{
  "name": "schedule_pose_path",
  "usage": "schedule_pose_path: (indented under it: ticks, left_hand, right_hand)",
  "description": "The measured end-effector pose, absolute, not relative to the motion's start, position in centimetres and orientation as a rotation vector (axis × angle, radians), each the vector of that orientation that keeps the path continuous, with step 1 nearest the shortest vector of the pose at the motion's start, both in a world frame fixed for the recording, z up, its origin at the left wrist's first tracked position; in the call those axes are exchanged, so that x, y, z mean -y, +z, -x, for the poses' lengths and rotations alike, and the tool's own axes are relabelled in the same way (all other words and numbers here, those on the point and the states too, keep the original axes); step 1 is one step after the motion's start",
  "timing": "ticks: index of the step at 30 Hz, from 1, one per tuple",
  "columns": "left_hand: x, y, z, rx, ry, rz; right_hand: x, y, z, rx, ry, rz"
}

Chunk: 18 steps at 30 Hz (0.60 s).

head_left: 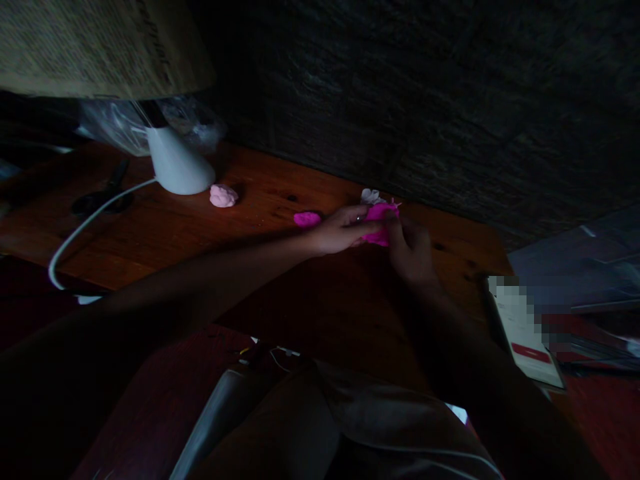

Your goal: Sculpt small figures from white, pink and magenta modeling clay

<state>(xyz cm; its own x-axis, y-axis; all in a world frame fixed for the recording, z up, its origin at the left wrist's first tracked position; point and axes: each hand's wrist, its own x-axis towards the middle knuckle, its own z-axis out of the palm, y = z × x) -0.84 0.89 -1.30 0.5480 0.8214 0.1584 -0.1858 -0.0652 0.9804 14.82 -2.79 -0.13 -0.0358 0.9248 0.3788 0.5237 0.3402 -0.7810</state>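
Fingers [357, 231] hold a flattish, seemingly doughy pink lump [379, 213].

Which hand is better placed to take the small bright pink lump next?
Left, probably: the left hand is nearer the small bright pink doughy lump; the right hand is beyond the larger bright pink doughy piece both hold.

My feed reads as a home: a lamp [177, 160] with a paper-like shade at ten o'clock, wooden table [325, 293] spanning nine to three, textured wall [380, 100] at one, red floor [140, 413] toward eight.
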Motion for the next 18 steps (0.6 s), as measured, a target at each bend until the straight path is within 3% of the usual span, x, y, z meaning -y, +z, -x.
schedule_pose_path:
  ticks: [18]
  left_hand:
    - [-1.01, -1.49, 0.79, -0.682, 0.866, -1.454]
  right_hand:
    - [2.85, -0.09, -14.68, 1.668, 0.607, 1.372]
